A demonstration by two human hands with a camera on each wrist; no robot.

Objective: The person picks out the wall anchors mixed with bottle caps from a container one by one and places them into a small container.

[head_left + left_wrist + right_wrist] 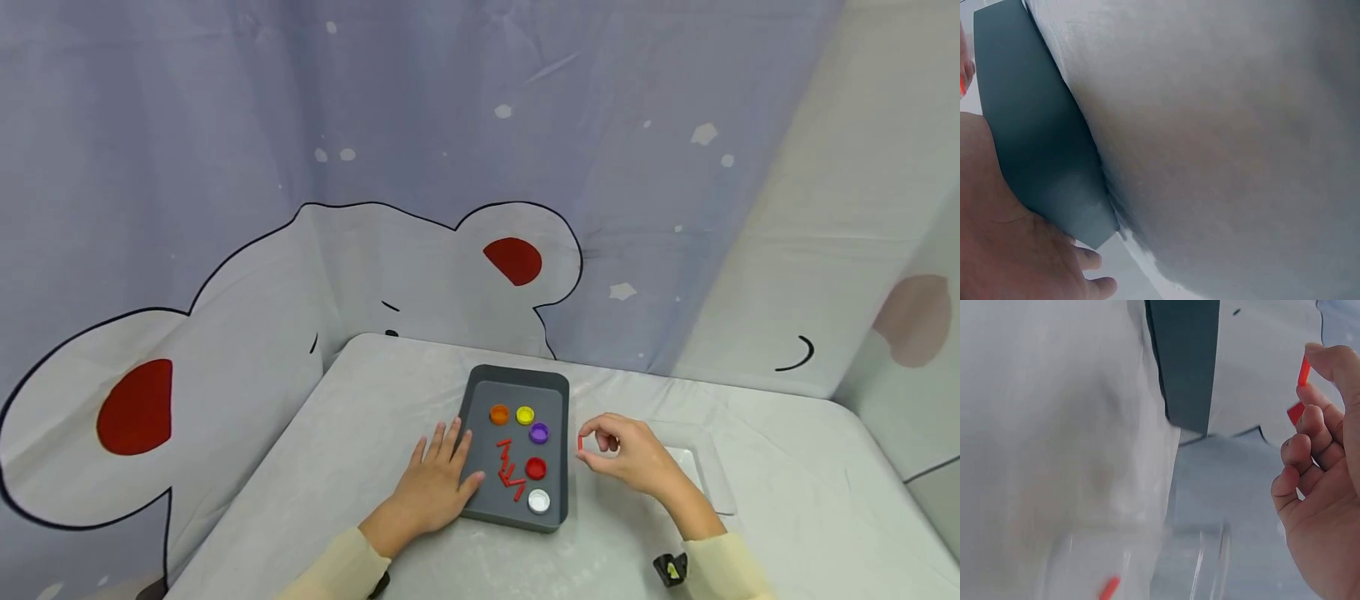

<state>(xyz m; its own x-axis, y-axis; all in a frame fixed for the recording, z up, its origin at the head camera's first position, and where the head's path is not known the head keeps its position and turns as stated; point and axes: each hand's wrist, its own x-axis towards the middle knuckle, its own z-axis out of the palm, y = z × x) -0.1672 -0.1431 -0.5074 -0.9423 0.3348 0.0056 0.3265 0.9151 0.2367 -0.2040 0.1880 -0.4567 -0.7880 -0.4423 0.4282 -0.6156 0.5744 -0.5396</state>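
My right hand (637,454) pinches a small red stick (1304,370) end to end between thumb and forefinger, its other fingers curled. It is held just off the right side of a grey tray (517,523). My left hand (431,492) lies with spread, straight fingers along the tray's left rim, touching it. Several more red sticks (518,492) lie loose on the tray floor. Around them are small round dishes: orange (499,414), yellow (525,415), purple (538,432), red (536,468) and white (538,501).
Right of the tray, a clear plastic box (712,471) is partly covered by my right hand and forearm. One red stick (1109,588) shows at that box in the right wrist view. A pale cloth covers the table (390,392), and printed curtains (420,100) stand behind it.
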